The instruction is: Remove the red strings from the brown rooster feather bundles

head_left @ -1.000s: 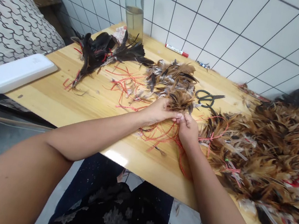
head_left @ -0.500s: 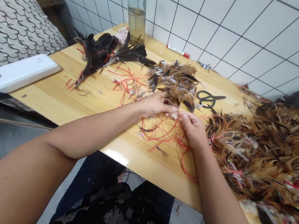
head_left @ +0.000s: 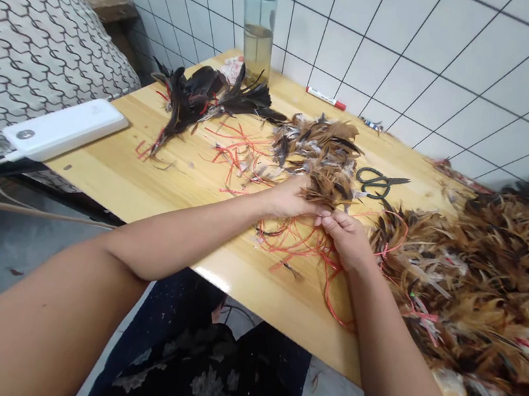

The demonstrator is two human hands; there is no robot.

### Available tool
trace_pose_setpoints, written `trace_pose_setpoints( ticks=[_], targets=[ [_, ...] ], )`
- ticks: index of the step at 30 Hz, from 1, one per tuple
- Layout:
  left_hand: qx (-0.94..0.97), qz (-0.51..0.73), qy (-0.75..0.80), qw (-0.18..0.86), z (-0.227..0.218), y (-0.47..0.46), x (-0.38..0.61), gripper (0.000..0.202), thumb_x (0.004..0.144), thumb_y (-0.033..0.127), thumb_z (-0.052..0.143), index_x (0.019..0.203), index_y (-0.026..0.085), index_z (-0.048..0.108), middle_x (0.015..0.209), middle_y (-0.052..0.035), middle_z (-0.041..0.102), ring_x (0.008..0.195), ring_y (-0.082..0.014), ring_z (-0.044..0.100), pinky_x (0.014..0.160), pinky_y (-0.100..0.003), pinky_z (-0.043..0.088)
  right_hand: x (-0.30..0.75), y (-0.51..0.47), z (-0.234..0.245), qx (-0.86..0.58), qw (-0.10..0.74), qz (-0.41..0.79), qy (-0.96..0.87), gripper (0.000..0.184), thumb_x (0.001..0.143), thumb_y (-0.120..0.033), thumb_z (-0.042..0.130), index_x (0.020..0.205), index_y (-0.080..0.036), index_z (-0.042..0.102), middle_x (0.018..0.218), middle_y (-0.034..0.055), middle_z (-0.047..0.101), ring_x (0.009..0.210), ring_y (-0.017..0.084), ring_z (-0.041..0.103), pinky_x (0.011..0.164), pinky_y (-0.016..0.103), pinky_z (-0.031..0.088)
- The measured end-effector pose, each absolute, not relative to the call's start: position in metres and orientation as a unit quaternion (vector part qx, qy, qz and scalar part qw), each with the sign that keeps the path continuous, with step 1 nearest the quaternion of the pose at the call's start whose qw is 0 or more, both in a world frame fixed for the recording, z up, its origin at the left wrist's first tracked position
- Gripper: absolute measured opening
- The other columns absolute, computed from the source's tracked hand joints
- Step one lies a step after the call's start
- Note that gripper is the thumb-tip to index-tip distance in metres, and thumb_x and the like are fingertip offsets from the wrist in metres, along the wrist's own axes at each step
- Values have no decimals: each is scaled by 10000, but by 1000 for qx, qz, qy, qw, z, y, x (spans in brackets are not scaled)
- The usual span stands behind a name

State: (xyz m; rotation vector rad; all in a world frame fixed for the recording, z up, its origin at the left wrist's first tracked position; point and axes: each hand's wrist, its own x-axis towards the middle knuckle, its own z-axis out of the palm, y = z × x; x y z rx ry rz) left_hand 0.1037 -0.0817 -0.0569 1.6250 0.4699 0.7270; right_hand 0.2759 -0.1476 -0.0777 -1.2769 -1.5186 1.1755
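Observation:
My left hand is closed around a small bunch of brown feathers, whose tips point away from me. At the near end of that bunch, my right hand pinches thumb and finger together, touching the left fingertips. What lies inside this pinch is too small to make out. Thin red string lies in tangled loops on the table under both hands, and one loop curves out past the right hand. Just beyond my left hand is a loose heap of brown and grey feathers.
Dark-handled scissors lie right of the heap. A large feather pile covers the table's right side. Black feathers, a water bottle and a red-capped marker are farther back. A white power bank with a cable sits at the left edge.
The view has shifted, so most things appear slightly right and lower. My left hand has turned a little over the feather bunch, and both hands' fingertips stay together.

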Motion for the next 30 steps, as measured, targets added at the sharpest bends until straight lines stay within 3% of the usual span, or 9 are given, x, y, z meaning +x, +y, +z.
trace_pose_setpoints(
  ticks=[5, 9, 13, 17, 22, 30],
  targets=[
    [729, 308, 218, 571, -55, -78, 104, 205, 703, 272, 739, 793, 102, 669, 754, -35, 676, 743, -135, 595, 762, -270, 469, 275, -146, -85, -529, 412, 434, -602, 430, 793, -615, 605, 660, -208, 571, 651, -11, 505, 662, 143, 450, 669, 289, 384],
    [749, 374, 301, 456, -36, -58, 74, 251, 688, 178, 724, 931, 129, 684, 880, -31, 661, 757, -114, 568, 734, -243, 448, 276, -147, -85, -544, 434, 428, -576, 432, 802, -625, 591, 671, -215, 555, 619, -24, 460, 596, 129, 388, 610, 281, 350],
    [742, 419, 391, 349, -12, -37, 26, 165, 703, 141, 688, 866, 124, 686, 801, -17, 635, 719, -103, 542, 715, -233, 417, 276, -147, -85, -543, 444, 431, -568, 438, 803, -616, 597, 644, -217, 510, 594, -32, 420, 566, 121, 348, 573, 275, 316],
    [797, 307, 432, 289, -7, -41, -1, 62, 698, 118, 645, 744, 137, 683, 695, 0, 627, 658, -98, 529, 682, -222, 386, 276, -145, -86, -546, 454, 432, -556, 428, 822, -595, 575, 637, -220, 483, 583, -39, 382, 555, 120, 328, 558, 274, 286],
    [873, 129, 414, 225, -16, -59, -11, 93, 691, 124, 621, 733, 162, 695, 750, -6, 666, 729, -125, 573, 709, -221, 385, 274, -144, -88, -551, 486, 434, -522, 423, 784, -608, 604, 646, -223, 494, 586, -38, 390, 553, 121, 327, 550, 272, 278],
    [895, 84, 397, 184, -36, -80, -11, 165, 764, 261, 643, 892, 169, 691, 932, -69, 664, 914, -193, 587, 830, -287, 421, 272, -143, -89, -558, 489, 420, -523, 432, 775, -621, 598, 640, -228, 477, 572, -41, 388, 539, 120, 319, 535, 277, 271]
  ],
)
